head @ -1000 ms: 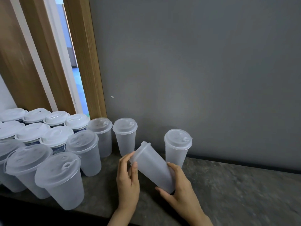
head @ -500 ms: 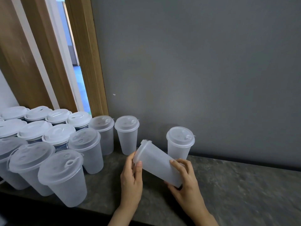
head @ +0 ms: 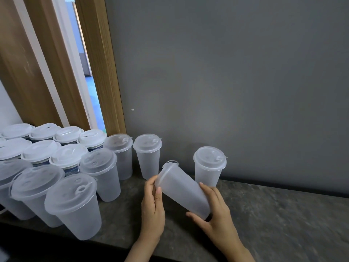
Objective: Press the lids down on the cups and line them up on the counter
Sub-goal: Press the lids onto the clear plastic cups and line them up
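Your left hand (head: 153,207) and right hand (head: 217,214) both grip one tilted frosted translucent plastic cup (head: 184,190), lid pointing up-left, above the dark stone table (head: 273,220). Two lidded cups (head: 147,156) stand at the table's back edge; the left cluster runs out of view, uncountable.

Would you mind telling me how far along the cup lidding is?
Done: a cluster of lidded translucent plastic cups stands on the dark stone counter, plus one lidded cup apart by the grey wall. In hand: a tilted frosted cup, left hand at its lid, right hand gripping its base. Left: stand it in line.
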`<state>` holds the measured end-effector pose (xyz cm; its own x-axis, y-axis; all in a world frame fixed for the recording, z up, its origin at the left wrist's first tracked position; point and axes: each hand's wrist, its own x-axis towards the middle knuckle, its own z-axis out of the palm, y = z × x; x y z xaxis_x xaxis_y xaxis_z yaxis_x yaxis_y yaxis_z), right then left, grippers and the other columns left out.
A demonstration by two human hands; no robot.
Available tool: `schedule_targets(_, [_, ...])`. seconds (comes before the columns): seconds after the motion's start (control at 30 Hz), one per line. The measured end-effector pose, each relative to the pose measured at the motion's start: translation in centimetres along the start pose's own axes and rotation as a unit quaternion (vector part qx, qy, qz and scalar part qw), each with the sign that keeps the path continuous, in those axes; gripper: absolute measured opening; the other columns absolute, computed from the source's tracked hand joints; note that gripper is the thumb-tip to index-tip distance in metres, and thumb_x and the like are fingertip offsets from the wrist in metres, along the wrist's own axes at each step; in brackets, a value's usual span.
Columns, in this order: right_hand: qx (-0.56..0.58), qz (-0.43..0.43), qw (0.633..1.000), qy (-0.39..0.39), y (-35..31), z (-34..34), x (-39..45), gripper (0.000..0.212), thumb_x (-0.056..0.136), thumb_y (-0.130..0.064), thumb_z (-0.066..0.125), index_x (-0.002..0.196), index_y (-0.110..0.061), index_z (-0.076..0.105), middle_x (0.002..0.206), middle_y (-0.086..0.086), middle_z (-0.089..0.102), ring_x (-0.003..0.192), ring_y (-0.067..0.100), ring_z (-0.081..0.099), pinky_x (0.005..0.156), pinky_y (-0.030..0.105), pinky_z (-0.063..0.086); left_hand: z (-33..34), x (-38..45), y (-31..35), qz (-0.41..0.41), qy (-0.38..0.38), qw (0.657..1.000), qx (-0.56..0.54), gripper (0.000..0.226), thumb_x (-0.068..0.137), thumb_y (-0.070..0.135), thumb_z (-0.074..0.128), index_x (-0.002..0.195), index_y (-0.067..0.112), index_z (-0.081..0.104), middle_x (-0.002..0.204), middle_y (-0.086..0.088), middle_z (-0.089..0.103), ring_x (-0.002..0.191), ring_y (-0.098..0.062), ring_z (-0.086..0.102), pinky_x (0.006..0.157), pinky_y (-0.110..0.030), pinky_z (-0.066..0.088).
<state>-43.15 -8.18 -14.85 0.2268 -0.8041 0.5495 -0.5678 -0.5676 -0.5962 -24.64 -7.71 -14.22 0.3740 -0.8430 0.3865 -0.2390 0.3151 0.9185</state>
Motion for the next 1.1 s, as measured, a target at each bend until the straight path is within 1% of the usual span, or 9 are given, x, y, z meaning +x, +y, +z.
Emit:
schedule_targets(0.13, [-0.042,-0.056,0.996,0.047,0.5,0.2,-0.3,0.102,0.070,-0.017,0.090,0.149,-0.044,0.032,0.144,-0.014,0.038,0.130,0.008,0.043,0.105,0.028,0.043,0.0,0.0,0.1,-0.002,-0.002,1.000,0.008,0.031,0.092,0.056,0.041,0.116,0.037,0.049,0.111,0.010,0.062,0.103,0.001,0.058,0.077,-0.011,0.048])
schedule_targets(0.2, [-0.058,-0.069,0.995,0.052,0.6,0.2,-0.3,0.106,0.068,-0.011,0.091,0.149,-0.044,0.031,0.144,-0.007,0.038,0.128,0.012,0.042,0.103,0.033,0.044,-0.1,0.1,0.1,0.001,0.007,1.000,0.023,0.027,0.090,0.053,0.040,0.110,0.040,0.051,0.107,0.012,0.063,0.101,0.002,0.059,0.075,-0.010,0.048])
schedule_targets(0.3, [-0.043,-0.055,0.997,0.028,0.5,0.2,-0.3,0.100,0.071,-0.018,0.090,0.147,-0.045,0.030,0.142,-0.008,0.035,0.129,0.005,0.038,0.103,0.031,0.046,-0.2,0.2,-0.1,0.004,0.017,0.999,0.028,0.017,0.093,0.044,0.041,0.106,0.041,0.052,0.102,0.014,0.065,0.099,0.001,0.060,0.073,-0.013,0.048])
schedule_targets(0.47, [0.021,-0.002,0.999,0.027,-0.6,-0.2,-0.1,0.072,0.075,-0.061,0.068,0.137,-0.051,0.031,0.134,-0.018,0.044,0.126,-0.009,0.039,0.095,0.011,0.040,-0.1,0.2,-0.3,-0.010,0.000,1.000,-0.003,0.019,0.094,0.038,0.040,0.109,0.035,0.052,0.106,0.014,0.065,0.102,0.001,0.061,0.081,-0.019,0.050])
schedule_targets(0.6, [0.008,-0.011,0.998,0.060,-0.5,-0.2,-0.1,0.075,0.075,-0.049,0.079,0.137,-0.043,0.037,0.130,-0.019,0.046,0.123,-0.008,0.042,0.094,0.015,0.045,0.0,0.1,0.0,-0.021,-0.009,0.999,-0.031,0.019,0.092,0.040,0.044,0.111,0.038,0.050,0.109,0.023,0.066,0.107,0.004,0.061,0.082,-0.010,0.047])
schedule_targets(0.7, [-0.015,-0.036,0.997,0.066,-0.1,-0.1,-0.4,0.082,0.073,-0.032,0.086,0.140,-0.037,0.039,0.138,-0.012,0.040,0.127,0.001,0.041,0.100,0.030,0.050,-0.1,0.1,0.5,-0.030,-0.026,0.998,-0.054,0.033,0.091,0.043,0.047,0.123,0.052,0.044,0.116,0.035,0.060,0.113,0.013,0.055,0.083,-0.004,0.044])
schedule_targets(0.77, [-0.036,-0.059,0.996,0.060,0.1,0.0,-0.5,0.089,0.069,-0.018,0.091,0.140,-0.035,0.040,0.144,-0.006,0.036,0.131,0.010,0.038,0.100,0.042,0.051,-0.2,0.2,0.6,-0.028,-0.030,0.997,-0.065,0.039,0.091,0.042,0.049,0.128,0.054,0.044,0.122,0.027,0.061,0.115,0.008,0.056,0.085,-0.007,0.046])
schedule_targets(0.87, [-0.060,-0.088,0.992,0.067,0.1,0.1,-0.4,0.094,0.062,-0.007,0.093,0.137,-0.033,0.042,0.144,-0.001,0.035,0.131,0.013,0.036,0.098,0.044,0.050,-0.4,0.4,0.3,-0.025,-0.020,0.998,-0.050,0.032,0.088,0.046,0.050,0.116,0.061,0.049,0.119,0.023,0.063,0.113,0.002,0.059,0.085,-0.014,0.050])
schedule_targets(1.1, [-0.061,-0.074,0.994,0.050,-0.7,0.2,-0.3,0.093,0.063,-0.008,0.093,0.134,-0.036,0.041,0.142,-0.002,0.031,0.124,0.029,0.047,0.092,0.051,0.057,-0.2,0.4,-0.1,-0.030,-0.010,0.999,-0.030,0.029,0.092,0.039,0.047,0.106,0.065,0.048,0.118,0.024,0.057,0.115,-0.009,0.058,0.092,-0.034,0.054])
